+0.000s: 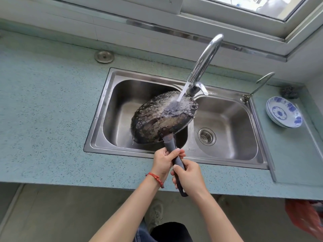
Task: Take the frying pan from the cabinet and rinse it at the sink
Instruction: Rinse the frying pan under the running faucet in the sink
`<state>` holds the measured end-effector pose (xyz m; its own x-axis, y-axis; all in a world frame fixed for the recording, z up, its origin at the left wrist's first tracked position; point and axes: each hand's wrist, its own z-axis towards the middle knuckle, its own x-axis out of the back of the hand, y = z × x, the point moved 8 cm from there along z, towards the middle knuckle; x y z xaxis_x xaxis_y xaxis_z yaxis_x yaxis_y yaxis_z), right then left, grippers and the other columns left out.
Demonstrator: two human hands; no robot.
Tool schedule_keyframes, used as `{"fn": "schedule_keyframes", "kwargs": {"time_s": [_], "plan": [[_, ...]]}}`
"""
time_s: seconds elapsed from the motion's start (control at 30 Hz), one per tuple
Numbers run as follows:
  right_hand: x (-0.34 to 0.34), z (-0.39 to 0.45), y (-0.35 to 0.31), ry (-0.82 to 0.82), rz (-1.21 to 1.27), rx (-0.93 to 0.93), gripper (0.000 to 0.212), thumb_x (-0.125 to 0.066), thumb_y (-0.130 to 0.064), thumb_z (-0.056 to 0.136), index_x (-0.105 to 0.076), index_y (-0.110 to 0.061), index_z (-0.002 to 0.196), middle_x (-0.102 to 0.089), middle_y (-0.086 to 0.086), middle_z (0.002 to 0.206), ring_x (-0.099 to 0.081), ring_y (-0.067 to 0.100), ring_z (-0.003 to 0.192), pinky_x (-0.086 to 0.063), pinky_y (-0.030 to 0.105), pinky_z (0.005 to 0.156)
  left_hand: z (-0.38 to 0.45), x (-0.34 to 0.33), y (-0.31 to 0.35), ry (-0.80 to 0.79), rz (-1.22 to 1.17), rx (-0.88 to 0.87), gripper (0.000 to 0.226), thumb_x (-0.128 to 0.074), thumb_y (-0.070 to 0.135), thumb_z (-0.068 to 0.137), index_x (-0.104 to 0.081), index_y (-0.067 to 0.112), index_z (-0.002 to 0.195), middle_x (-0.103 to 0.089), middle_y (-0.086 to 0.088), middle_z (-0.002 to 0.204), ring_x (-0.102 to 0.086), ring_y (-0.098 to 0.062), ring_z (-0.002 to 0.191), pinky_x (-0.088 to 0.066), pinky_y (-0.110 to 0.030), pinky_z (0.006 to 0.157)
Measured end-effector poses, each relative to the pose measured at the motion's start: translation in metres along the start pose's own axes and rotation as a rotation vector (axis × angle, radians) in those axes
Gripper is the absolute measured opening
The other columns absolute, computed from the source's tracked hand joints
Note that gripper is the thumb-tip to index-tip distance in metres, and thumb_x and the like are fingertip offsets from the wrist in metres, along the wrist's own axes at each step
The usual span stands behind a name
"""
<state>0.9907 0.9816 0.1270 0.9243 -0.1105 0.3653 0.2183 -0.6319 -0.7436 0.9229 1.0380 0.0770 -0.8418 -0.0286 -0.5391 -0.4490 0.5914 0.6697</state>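
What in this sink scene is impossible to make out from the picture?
Head view only:
- Inside of the frying pan: it is turned underside-up, so the cooking face is hidden.
- Left basin's drain: the pan covers it.
- Handle under the left hand and right hand: the fingers wrap it.
- Orange object at the right edge: cut off and blurred.
- Outside the window: overexposed and cropped.

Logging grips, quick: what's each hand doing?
Left hand: closed on the frying pan handle.
Right hand: closed on the same handle, lower down.
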Motion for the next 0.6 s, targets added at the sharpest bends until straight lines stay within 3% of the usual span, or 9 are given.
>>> {"fn": "schedule_keyframes", "kwargs": {"time_s": [0.17,0.33,0.6], "plan": [[0.004,-0.001,-0.003,-0.077,0.118,0.000,0.019,-0.046,0.003,0.087,-0.054,-0.003,0.072,-0.055,0.009,0.059,-0.048,0.016,0.042,-0.043,0.026,0.039,0.003,-0.001,-0.002,0.020,0.060,-0.020,0.005,-0.060,0.000,0.081,-0.061,0.002,0.077,-0.071,0.001,0.058,-0.068,-0.008,0.060,-0.055,-0.019,0.058],[0.002,-0.002,-0.007,-0.144,0.240,0.006,0.015,-0.044,0.002,0.090,-0.057,0.001,0.083,-0.055,0.007,0.060,-0.048,0.016,0.044,-0.042,0.023,0.039,0.004,0.001,0.005,0.050,0.162,-0.059,0.007,-0.064,0.002,0.079,-0.060,0.005,0.074,-0.071,0.002,0.056,-0.068,-0.011,0.060,-0.055,-0.022,0.058],[-0.007,-0.001,-0.006,-0.178,0.383,-0.012,0.020,-0.044,0.004,0.089,-0.058,0.001,0.076,-0.056,0.009,0.060,-0.048,0.017,0.045,-0.041,0.022,0.038,0.002,0.007,0.015,0.088,0.229,-0.113,0.008,-0.064,0.001,0.079,-0.057,0.004,0.077,-0.068,-0.003,0.066,-0.068,-0.007,0.057,-0.054,-0.019,0.054]]}}
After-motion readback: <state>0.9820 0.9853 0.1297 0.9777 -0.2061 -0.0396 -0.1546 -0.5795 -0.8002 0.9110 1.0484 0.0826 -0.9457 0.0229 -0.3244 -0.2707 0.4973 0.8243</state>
